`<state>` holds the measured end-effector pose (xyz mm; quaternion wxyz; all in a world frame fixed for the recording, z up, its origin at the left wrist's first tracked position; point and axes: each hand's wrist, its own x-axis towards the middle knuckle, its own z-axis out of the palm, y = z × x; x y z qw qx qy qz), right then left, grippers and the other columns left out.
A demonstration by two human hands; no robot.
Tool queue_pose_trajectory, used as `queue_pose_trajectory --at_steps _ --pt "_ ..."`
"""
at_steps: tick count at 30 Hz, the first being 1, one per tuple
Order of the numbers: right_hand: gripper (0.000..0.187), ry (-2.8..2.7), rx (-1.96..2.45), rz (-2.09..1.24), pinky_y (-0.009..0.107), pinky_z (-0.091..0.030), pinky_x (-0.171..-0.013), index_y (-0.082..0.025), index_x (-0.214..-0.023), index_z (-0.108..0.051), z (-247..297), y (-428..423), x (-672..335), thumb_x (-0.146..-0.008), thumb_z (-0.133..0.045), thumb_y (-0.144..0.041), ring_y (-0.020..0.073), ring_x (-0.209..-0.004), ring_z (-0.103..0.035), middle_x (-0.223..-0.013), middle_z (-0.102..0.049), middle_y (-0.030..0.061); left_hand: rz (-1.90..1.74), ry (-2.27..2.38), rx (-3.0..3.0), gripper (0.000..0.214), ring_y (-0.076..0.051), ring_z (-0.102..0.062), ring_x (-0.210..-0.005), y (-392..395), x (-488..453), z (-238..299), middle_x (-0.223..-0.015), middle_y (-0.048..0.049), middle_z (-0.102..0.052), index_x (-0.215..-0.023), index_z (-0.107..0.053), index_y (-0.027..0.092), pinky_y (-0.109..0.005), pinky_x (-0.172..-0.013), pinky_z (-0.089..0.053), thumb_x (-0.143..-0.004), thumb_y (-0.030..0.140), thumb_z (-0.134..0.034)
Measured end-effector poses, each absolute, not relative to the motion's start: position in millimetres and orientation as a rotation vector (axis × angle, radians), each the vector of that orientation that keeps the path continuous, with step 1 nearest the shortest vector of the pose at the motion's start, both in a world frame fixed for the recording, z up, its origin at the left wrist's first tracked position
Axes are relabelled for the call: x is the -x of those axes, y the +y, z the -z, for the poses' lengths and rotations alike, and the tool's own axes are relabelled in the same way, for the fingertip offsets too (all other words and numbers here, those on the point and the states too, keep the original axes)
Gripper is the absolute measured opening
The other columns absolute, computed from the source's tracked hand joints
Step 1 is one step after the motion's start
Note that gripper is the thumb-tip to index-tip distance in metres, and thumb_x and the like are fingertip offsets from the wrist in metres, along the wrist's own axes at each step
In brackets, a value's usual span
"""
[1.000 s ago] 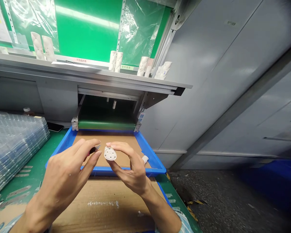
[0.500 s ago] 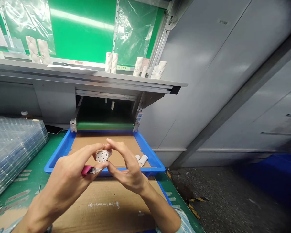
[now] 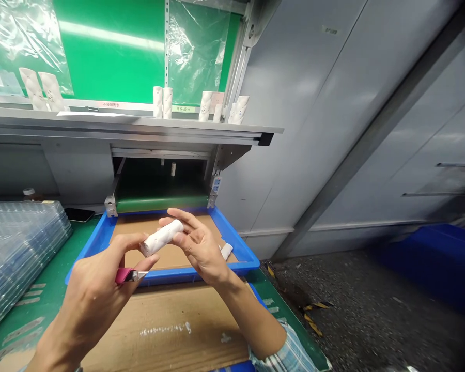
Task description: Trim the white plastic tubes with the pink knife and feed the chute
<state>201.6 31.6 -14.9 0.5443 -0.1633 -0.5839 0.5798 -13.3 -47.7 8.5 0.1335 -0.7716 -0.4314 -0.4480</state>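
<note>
Over the blue tray, a white cylindrical tube lies tilted between my hands, its outside faintly marked. My right hand is closed round its far end, with thumb and fingers on it. My left hand keeps a small pink-handled tool with a pale pointed tip in its grip; the tool's exact kind is unclear. The left forefinger is at the near end of the tube, and the left thumb stretches below it. Further right in the tray lies another white tube, partly behind my right hand.
A blue tray lined with cardboard sits below a green conveyor belt, which carries small white tubes. Clear plastic trays are stacked at left beside a phone. Several white tubes stand on the shelf above. Cardboard covers the near bench.
The tube has turned from end-on, showing its holed face, to lying sideways. My left hand has drawn back a little to the left. The camera view has shifted slightly.
</note>
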Motion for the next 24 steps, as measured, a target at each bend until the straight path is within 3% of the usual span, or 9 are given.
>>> queue_pose_trajectory --at_steps 4,9,12,15,21,24 --pt "0.059 -1.243 0.378 -1.533 0.046 -0.063 -0.112 -0.022 -0.131 -0.075 11.6 30.0 -200.7 -0.083 -0.096 -0.049 0.0258 -0.119 -0.079 -0.132 -0.081 0.0125 1.297 -1.25 2.223 0.026 -0.006 -0.053 -0.048 -47.8 12.4 -7.0 -0.082 0.0067 -0.071 -0.123 -0.065 0.024 -0.021 -0.05 -0.038 -0.113 0.047 -0.059" --pt "0.051 -1.209 0.385 -1.698 0.043 -0.061 -0.114 -0.021 -0.127 -0.074 15.8 27.6 -195.4 -0.089 -0.09 -0.051 0.0222 -0.114 -0.079 -0.126 -0.082 0.0099 1.301 -1.182 2.269 0.027 -0.006 -0.043 -0.044 -52.0 5.3 -15.5 -0.076 0.0073 -0.065 -0.127 -0.062 0.024 -0.021 -0.048 -0.038 -0.114 0.046 -0.057" --pt "0.049 -1.216 0.365 -1.831 0.037 -0.064 -0.104 -0.02 -0.123 -0.074 19.4 25.6 -190.4 -0.092 -0.085 -0.057 0.0206 -0.105 -0.079 -0.113 -0.082 0.0076 1.312 -1.17 2.331 0.031 -0.008 -0.041 -0.046 -53.5 4.1 -16.6 -0.074 0.0068 -0.062 -0.139 -0.06 0.025 -0.021 -0.049 -0.04 -0.115 0.043 -0.056" --pt "0.047 -1.248 0.328 -1.92 0.034 -0.066 -0.091 -0.018 -0.114 -0.076 22.8 23.8 -185.6 -0.094 -0.082 -0.06 0.0194 -0.091 -0.077 -0.099 -0.08 0.0068 1.354 -1.15 2.322 0.03 -0.009 -0.041 -0.048 -53.3 4.9 -16.0 -0.072 0.0064 -0.058 -0.139 -0.061 0.024 -0.021 -0.05 -0.04 -0.115 0.041 -0.055" --pt "0.051 -1.385 0.277 -1.998 0.031 -0.066 -0.087 -0.016 -0.108 -0.075 27.1 23.0 -182.7 -0.098 -0.074 -0.066 0.0175 -0.088 -0.078 -0.106 -0.078 0.009 1.357 -1.152 2.32 0.026 -0.009 -0.037 -0.047 -53.4 10.0 -14.1 -0.071 0.0069 -0.055 -0.132 -0.062 0.025 -0.022 -0.046 -0.037 -0.114 0.043 -0.057" --pt "0.044 -1.413 0.244 -2.006 0.03 -0.067 -0.085 -0.02 -0.106 -0.078 24.2 21.6 -184.0 -0.097 -0.077 -0.063 0.0181 -0.092 -0.078 -0.104 -0.08 0.0085 1.374 -1.138 2.342 0.026 -0.009 -0.039 -0.046 -54.5 11.9 -13.5 -0.075 0.0063 -0.06 -0.131 -0.061 0.027 -0.022 -0.045 -0.036 -0.112 0.045 -0.06"
